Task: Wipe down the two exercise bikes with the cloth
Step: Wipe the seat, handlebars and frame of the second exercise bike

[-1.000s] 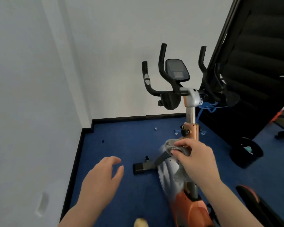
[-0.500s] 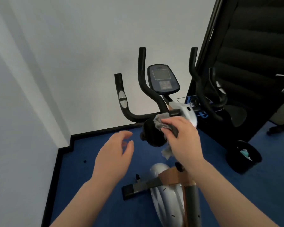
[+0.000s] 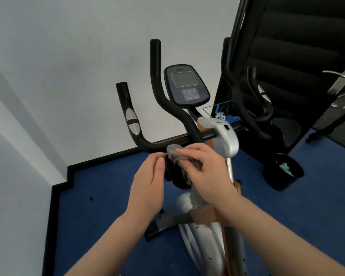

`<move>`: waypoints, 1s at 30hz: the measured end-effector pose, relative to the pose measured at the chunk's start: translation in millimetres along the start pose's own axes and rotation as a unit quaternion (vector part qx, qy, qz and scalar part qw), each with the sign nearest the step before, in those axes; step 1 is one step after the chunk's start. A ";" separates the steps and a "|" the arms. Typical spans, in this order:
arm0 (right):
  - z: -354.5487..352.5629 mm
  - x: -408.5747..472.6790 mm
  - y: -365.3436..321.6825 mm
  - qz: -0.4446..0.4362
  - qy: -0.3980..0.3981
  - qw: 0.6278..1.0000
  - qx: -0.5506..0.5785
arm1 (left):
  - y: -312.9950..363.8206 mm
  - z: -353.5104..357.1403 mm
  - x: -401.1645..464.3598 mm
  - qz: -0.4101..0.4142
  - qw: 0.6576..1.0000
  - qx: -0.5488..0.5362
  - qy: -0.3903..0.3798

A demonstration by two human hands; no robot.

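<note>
Right by the corner wall, the right hand (image 3: 205, 172) grips the grey cloth (image 3: 175, 154) against the exercise bike's black handlebar (image 3: 147, 143), the left hand (image 3: 147, 180) loose-fingered just beside it, holding nothing.

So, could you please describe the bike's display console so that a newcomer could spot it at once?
Start at the exercise bike facing the white wall. Between its upright black handlebars sits the console, on a thin stem above the silver clamp. It is the only dark oval panel there, with a grey square screen and buttons beneath.
</note>
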State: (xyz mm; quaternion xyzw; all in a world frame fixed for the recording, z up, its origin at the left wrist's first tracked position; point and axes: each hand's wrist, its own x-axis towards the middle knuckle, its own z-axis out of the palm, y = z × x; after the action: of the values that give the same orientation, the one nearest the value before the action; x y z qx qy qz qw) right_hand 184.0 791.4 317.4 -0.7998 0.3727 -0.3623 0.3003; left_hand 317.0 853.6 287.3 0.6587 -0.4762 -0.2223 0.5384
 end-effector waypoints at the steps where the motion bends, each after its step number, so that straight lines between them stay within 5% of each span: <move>1: 10.0 -3.9 -3.3 0.008 0.009 1.000 0.007 | -1.4 0.6 2.5 0.001 1.000 -0.028 -0.003; 15: 29.6 -18.4 4.3 0.000 0.087 0.995 0.043 | -15.0 19.4 5.8 0.014 0.991 -0.137 -0.008; 24: -4.5 16.4 0.2 -0.100 0.011 0.991 -0.090 | -12.5 29.3 10.2 -0.014 0.996 -0.079 0.031; 30: -17.1 -2.5 12.5 -0.130 -0.102 0.955 -0.247 | -14.8 21.0 15.9 -0.010 0.999 -0.043 0.002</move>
State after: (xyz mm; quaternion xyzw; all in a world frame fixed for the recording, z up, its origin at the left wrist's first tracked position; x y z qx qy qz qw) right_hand 164.4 783.1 316.6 -0.9233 0.3107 -0.2112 0.0807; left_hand 313.0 828.9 270.4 0.6399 -0.4583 -0.2464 0.5655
